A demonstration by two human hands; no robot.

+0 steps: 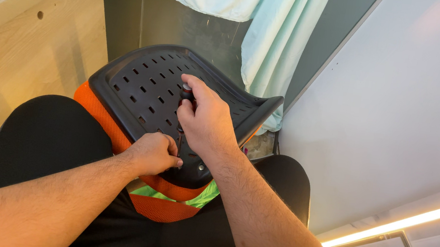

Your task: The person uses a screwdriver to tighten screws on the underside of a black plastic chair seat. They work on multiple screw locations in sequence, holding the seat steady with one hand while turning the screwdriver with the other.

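Note:
A black perforated plastic chair back (145, 81) with orange mesh padding (110, 125) under it rests on my lap. My right hand (206, 119) is closed around a dark-handled screwdriver (186, 93), held upright with its tip down on the black shell. Just to its left, my left hand (154, 153) is curled at the shell's near edge, fingers pinched against the plastic beside the tool's tip. What the fingers pinch is hidden.
A light wooden panel (23, 56) stands at left. Pale green cloth (268, 27) hangs behind the chair part. A grey-white wall (405, 109) fills the right, with a lit strip (407, 221) low down. My knees in dark trousers (41, 133) flank the part.

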